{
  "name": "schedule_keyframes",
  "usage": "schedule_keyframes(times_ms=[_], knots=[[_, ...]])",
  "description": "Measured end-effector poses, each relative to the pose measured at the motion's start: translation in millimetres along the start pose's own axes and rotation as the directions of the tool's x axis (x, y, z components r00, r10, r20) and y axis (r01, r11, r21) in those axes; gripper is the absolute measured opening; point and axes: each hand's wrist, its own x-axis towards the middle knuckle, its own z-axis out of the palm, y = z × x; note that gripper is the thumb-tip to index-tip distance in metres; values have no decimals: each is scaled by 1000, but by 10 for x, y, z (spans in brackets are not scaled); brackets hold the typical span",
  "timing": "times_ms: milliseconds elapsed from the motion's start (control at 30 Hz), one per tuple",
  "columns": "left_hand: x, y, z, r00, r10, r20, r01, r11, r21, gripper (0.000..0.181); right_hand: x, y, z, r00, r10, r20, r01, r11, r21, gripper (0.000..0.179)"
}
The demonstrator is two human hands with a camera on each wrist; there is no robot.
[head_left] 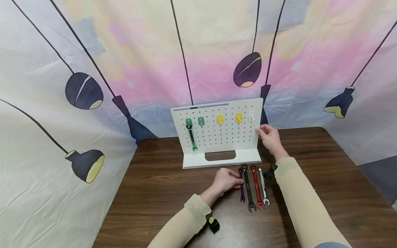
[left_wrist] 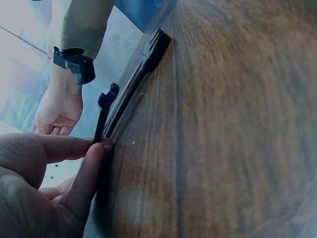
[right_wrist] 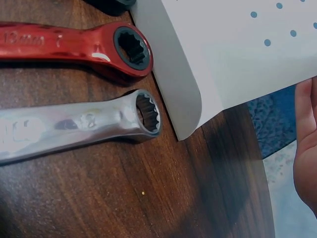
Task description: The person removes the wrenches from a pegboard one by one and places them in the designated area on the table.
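Observation:
A small purple combination wrench (head_left: 242, 194) is pinched between the thumb and fingers of my left hand (head_left: 225, 181); its open end (left_wrist: 108, 95) points up and off the tabletop in the left wrist view. Right beside it lie a black wrench (head_left: 248, 187), a red wrench (head_left: 256, 186) and a silver wrench (head_left: 264, 186), roughly parallel. At the right edge of the white pegboard (head_left: 217, 132), my right hand (head_left: 270, 137) grips the board's side. A green wrench (head_left: 192, 137) hangs on the leftmost green hook (head_left: 188, 122).
More hooks line the pegboard: a green hook (head_left: 201, 121), two yellow hooks (head_left: 220, 119) and a clear hook (head_left: 252, 117). The board stands on a white base (head_left: 193, 161) on the brown wooden table (head_left: 149, 196). A lamp-print cloth (head_left: 211, 69) hangs behind.

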Motion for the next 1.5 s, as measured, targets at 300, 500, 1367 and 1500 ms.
schedule_keyframes(times_ms=[300,500,1367,1500], knots=[[-4,-6,5,1000,14,21,-13,1000,-6,18,-3,2,-11,1000,-7,1,7,1000,0,32],[-25,7,4,1000,24,19,-25,1000,19,17,7,18,-1,1000,-14,-4,14,1000,12,30],[-30,16,-33,999,30,29,-30,1000,5,16,9,19,1,1000,-14,1,14,1000,-1,30],[-10,2,-44,999,34,40,-34,999,-16,16,4,11,0,1000,-11,-2,11,1000,12,29]])
